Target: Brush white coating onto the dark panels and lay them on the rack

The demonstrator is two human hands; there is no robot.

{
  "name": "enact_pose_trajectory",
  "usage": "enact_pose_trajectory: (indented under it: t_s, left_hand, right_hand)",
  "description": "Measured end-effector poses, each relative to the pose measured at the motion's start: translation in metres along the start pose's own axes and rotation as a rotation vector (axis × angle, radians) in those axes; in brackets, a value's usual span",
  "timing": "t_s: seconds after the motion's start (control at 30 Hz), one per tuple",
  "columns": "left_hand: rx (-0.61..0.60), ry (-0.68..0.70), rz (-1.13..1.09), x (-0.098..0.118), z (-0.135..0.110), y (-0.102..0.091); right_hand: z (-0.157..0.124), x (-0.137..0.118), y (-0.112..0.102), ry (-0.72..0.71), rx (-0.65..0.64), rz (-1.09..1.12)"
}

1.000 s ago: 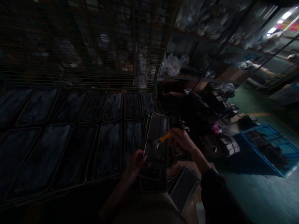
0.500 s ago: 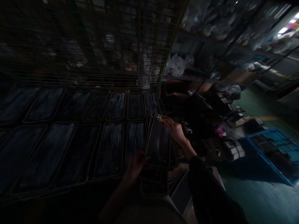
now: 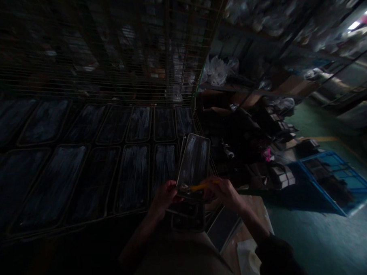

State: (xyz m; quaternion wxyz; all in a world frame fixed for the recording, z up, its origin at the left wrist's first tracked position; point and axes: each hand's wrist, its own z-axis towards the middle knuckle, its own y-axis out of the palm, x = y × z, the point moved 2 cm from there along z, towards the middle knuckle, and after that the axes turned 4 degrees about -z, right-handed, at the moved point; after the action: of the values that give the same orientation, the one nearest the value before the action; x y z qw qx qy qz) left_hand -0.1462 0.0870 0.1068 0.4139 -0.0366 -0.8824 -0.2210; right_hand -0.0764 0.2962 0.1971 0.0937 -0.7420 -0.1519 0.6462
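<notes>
My left hand (image 3: 163, 197) grips the near end of a dark rectangular panel (image 3: 194, 159) with pale streaks, tilted up in front of me. In my right hand (image 3: 224, 190) is a small brush with a yellow handle (image 3: 200, 186), its tip lying across the panel's near edge. Under the held panel a stack of similar dark panels (image 3: 188, 220) rests on my lap. The scene is very dim.
Two rows of streaked dark panels (image 3: 81, 166) lie on a wire rack (image 3: 107, 55) to the left. Cluttered shelves with plastic bags (image 3: 218, 71) stand behind. A blue crate (image 3: 334, 179) sits on the green floor at right. Cardboard (image 3: 245, 232) lies by my knee.
My right hand has drawn the brush from the panel's far end down to its near edge. The panel now shows pale streaks along its length. The view has shifted slightly.
</notes>
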Motion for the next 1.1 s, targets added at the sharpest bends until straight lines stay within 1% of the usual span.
enact_pose_trajectory:
  t_s: [0.07, 0.13, 0.23, 0.33, 0.4, 0.43, 0.5, 0.57, 0.63, 0.73, 0.8, 0.87, 0.9, 0.93, 0.97, 1.0, 1.1]
  left_hand:
    - [-0.011, 0.002, -0.008, 0.001, -0.002, -0.001]
    - [-0.024, 0.018, -0.009, 0.003, -0.002, -0.002]
    - [-0.007, 0.052, -0.001, 0.002, 0.000, -0.004]
    - [0.080, 0.075, 0.011, -0.002, 0.004, -0.008]
    - [0.104, 0.077, 0.028, -0.004, 0.006, -0.009]
    - [0.103, 0.073, 0.036, -0.005, 0.007, -0.009]
    - [0.095, 0.067, 0.044, -0.005, 0.006, -0.009]
    - [0.092, 0.066, 0.052, -0.004, 0.004, -0.008]
    - [0.095, 0.073, 0.061, -0.003, 0.003, -0.008]
    - [0.107, 0.079, 0.066, -0.003, 0.002, -0.007]
    - [0.105, 0.071, 0.043, -0.003, 0.000, -0.007]
    - [0.083, 0.041, 0.024, -0.002, -0.001, -0.005]
    - [0.069, 0.026, 0.021, -0.001, -0.002, -0.003]
    - [0.055, 0.013, 0.025, 0.000, -0.003, -0.002]
    - [0.048, 0.005, 0.031, 0.000, -0.003, -0.001]
    - [0.043, -0.001, 0.037, 0.001, -0.003, 0.000]
    - [0.067, 0.009, 0.046, 0.001, -0.003, 0.000]
  right_hand:
    - [0.004, 0.004, -0.004, 0.026, -0.013, 0.058]
    - [0.015, 0.011, -0.012, 0.048, 0.016, 0.069]
    - [0.039, 0.023, -0.031, 0.025, 0.172, -0.001]
    - [0.062, 0.032, -0.055, -0.062, 0.383, -0.132]
    - [0.074, 0.035, -0.069, -0.119, 0.498, -0.244]
    - [0.079, 0.036, -0.074, -0.148, 0.537, -0.298]
    - [0.089, 0.037, -0.078, -0.209, 0.570, -0.408]
    - [0.096, 0.038, -0.077, -0.249, 0.559, -0.509]
    - [0.098, 0.039, -0.071, -0.254, 0.505, -0.583]
    - [0.081, 0.036, -0.059, -0.233, 0.375, -0.592]
    - [0.060, 0.028, -0.052, -0.201, 0.269, -0.528]
    - [0.041, 0.016, -0.049, -0.148, 0.143, -0.393]
    - [0.034, 0.010, -0.050, -0.122, 0.092, -0.319]
    - [0.031, 0.004, -0.051, -0.101, 0.068, -0.256]
    - [0.031, 0.000, -0.052, -0.092, 0.078, -0.214]
    - [0.034, -0.004, -0.054, -0.095, 0.123, -0.203]
    - [0.053, -0.002, -0.054, -0.151, 0.318, -0.281]
